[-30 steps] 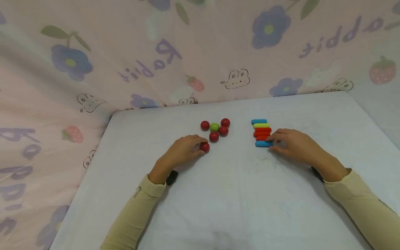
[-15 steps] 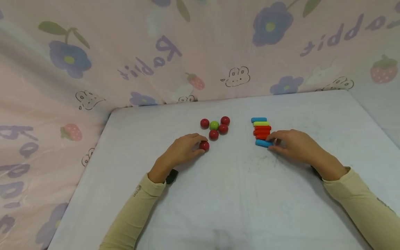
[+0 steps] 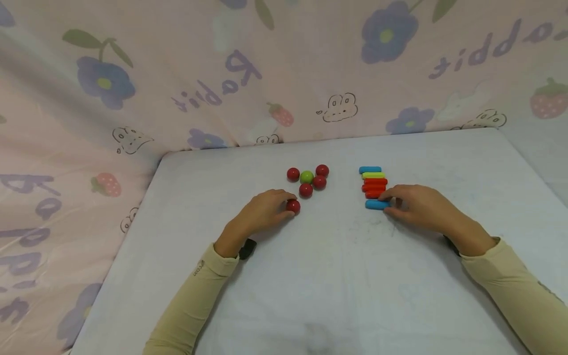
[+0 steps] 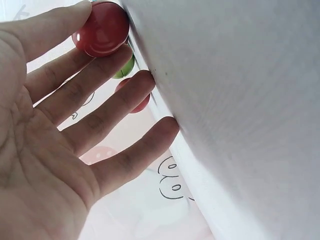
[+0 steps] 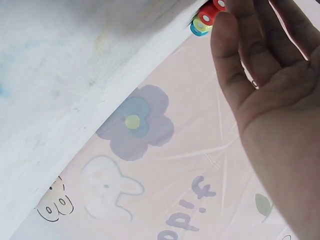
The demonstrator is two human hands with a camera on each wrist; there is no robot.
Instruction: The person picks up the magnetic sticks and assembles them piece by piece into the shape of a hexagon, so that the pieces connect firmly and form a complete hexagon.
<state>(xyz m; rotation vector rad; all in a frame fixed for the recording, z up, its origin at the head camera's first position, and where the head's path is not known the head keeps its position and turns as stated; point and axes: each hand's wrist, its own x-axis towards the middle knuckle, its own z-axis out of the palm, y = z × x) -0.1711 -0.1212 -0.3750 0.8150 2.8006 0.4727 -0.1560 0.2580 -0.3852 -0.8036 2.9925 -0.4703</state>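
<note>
My left hand pinches a red ball between thumb and fingers on the white surface. In the left wrist view the ball sits between thumb and fingertips, the other fingers spread out. Beyond it are several more red balls, grouped around one green ball. My right hand holds the right end of a short blue stick with thumb and forefinger. This stick lies just in front of a column of red sticks. In the right wrist view my fingers hide the held stick.
A yellow-green stick and another blue stick lie at the column's far end. Behind the white table hangs a pink printed cloth. Faint smudges mark the table before the sticks.
The near blue stick tilted slightly half a second ago and now lies level, a bit further from the red sticks. My left hand stays on the red ball. The head view shifted slightly.
</note>
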